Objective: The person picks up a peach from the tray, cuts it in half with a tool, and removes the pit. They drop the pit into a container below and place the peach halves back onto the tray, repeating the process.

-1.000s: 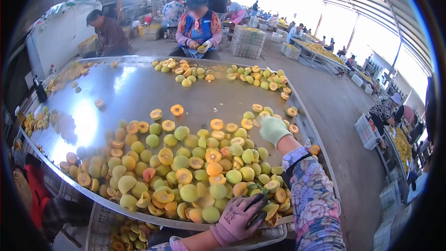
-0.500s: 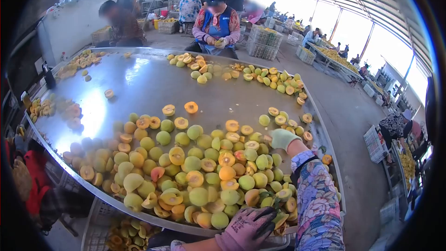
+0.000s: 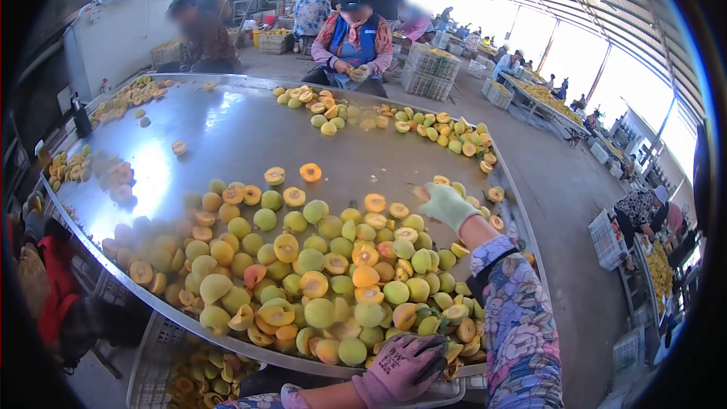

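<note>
Many whole and halved yellow-green fruits (image 3: pixel 310 260) lie heaped on the near part of a metal table (image 3: pixel 250 132). My right hand (image 3: pixel 448 206), in a pale green glove, reaches over the fruits at the right side; its fingertips point left and are blurred, so any held thing cannot be made out. At the table's near edge is my left hand (image 3: pixel 405 367), in a pink glove with dark fingertips, its fingers curled beside the fruits. What lies under those fingers is hidden.
A person in a blue vest (image 3: pixel 354 45) sits across the table, another at the far left. Crates (image 3: pixel 430 70) stand behind. Below the near edge is a crate of fruit halves (image 3: pixel 148 360). More fruits (image 3: pixel 447 132) line the far edge.
My right hand has moved forward and left over the fruits. My left hand has shifted slightly left and down, with its fingers more curled.
</note>
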`<state>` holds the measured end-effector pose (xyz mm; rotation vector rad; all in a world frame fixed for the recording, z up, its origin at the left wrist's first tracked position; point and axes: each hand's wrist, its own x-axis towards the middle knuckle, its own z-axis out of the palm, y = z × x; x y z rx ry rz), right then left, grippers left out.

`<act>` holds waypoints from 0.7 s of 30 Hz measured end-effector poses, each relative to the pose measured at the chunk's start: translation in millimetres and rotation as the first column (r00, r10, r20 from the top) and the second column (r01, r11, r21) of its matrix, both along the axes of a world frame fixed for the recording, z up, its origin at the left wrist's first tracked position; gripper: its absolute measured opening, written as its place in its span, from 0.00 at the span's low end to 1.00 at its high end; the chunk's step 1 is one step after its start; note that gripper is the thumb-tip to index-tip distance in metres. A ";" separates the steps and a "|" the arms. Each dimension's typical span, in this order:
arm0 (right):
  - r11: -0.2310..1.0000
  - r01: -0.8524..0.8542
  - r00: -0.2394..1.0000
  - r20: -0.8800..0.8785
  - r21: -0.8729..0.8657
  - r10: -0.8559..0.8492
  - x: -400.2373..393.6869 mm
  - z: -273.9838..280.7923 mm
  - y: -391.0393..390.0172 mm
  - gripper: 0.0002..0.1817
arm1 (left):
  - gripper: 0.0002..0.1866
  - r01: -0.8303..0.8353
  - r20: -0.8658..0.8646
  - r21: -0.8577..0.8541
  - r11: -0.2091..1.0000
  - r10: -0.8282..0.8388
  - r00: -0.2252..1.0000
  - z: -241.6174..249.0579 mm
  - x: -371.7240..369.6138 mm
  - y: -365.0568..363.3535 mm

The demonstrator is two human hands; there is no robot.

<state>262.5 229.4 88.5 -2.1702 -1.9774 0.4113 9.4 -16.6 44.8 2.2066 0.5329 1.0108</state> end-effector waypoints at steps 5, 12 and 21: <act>0.997 -0.019 1.000 0.015 0.079 0.018 -68.6 -49.3 55.9 0.31 | 0.19 -0.091 0.150 -0.200 0.976 0.122 0.981 1.6 -10.9 12.7; 0.997 0.012 0.999 0.054 -0.074 -0.008 -86.6 -72.3 81.7 0.38 | 0.21 -0.128 0.236 -0.308 0.943 0.206 0.950 -5.3 -26.6 36.2; 0.991 -0.072 0.979 -0.183 0.116 0.093 -84.2 49.6 -102.5 0.34 | 0.31 0.344 0.426 -0.888 0.304 0.269 0.864 2.2 -20.8 39.6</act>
